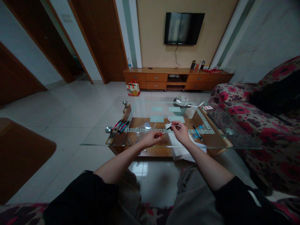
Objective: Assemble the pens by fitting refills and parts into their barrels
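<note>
Over the glass coffee table (103,125), my left hand (151,139) pinches a small red pen piece (160,135) with a pale tip that points toward the other hand. A little higher and to the right, my right hand (180,130) is closed on a short black pen piece (169,127), perhaps a cap. The two pieces are apart, with a small gap between them. Several pens (120,126) in red, blue and black lie in a group at the table's left. A blue and black pen (197,133) rests to the right of my right hand.
Clear plastic packaging (143,128) lies near my left hand. White paper (179,150) is on the shelf under the glass. A lined waste basket (180,109) stands behind the table, and a card (207,107) lies at its far right. A flowered sofa (243,93) borders the right side.
</note>
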Tool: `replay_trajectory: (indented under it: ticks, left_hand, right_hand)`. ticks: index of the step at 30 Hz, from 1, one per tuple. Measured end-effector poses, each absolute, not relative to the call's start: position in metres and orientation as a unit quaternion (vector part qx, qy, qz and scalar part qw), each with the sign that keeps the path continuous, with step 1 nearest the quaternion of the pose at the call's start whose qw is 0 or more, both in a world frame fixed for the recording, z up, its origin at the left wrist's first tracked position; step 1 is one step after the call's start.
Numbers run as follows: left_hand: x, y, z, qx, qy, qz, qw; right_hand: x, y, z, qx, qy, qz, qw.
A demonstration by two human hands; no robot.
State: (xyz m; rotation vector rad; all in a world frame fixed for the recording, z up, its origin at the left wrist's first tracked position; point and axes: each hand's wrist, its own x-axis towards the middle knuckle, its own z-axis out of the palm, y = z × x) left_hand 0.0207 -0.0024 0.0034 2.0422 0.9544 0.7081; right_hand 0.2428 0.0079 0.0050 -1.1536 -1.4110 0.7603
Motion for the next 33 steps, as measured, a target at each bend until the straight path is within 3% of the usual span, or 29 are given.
replay_trajectory:
  ticks: [10, 33]
  left_hand:
    - [0.021, -0.001, -0.002, 0.775, 0.401, 0.289, 0.394]
    - [0.019, 0.006, -0.005, 0.824, 0.396, 0.3, 0.273]
  right_hand:
    - [0.24, 0.005, 0.003, -0.475, -0.608, 0.359, 0.525]
    - [0.236, 0.004, -0.006, -0.444, -0.678, 0.355, 0.465]
